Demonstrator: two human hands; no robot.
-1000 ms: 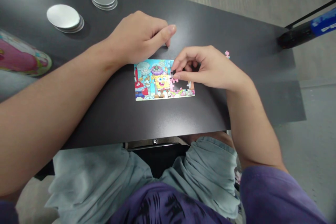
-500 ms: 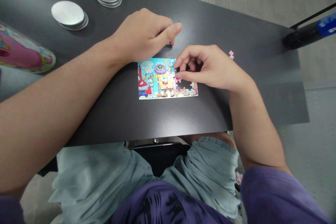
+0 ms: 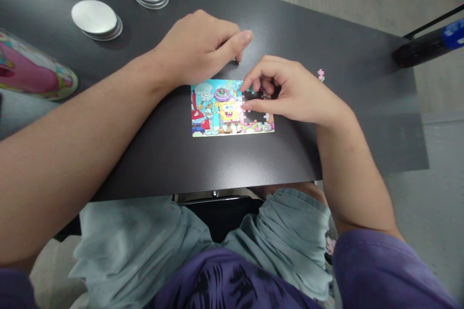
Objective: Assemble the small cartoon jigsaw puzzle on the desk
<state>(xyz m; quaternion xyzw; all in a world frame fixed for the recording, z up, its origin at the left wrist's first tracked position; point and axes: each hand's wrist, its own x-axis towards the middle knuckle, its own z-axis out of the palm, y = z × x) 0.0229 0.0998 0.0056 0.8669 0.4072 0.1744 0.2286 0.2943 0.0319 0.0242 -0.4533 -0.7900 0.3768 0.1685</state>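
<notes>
1. We have the puzzle [image 3: 228,111] flat on the dark surface [image 3: 232,161], just beyond our lap, with our right hand [image 3: 290,88] over its three o'clock end and our left hand [image 3: 199,50] beside its eleven o'clock edge.
2. Our right fingers stand a little apart, thumb at the opening [image 3: 254,115] and index just above it; we see nothing between the tips, though the curled fingers behind could hide something. Our left fingers are loosely curled, and we cannot tell whether they hold anything.
3. To work this opening well, we would press straight down with one fingertip—a sideways push could spring the neighbouring knobs.
4. A light left fingertip on the ten o'clock corner should, we judge, stop the sheet from sliding.
5. We should match colour before shape: pink lines the opening, and the loose pink bit [image 3: 321,75] lies well apart, between two and three o'clock.
6. The puzzle looks thin and bright: blue ground, yellow figure near the centre, red one towards nine, purple hat near eleven—its one o'clock corner is hidden by our hand.
</notes>
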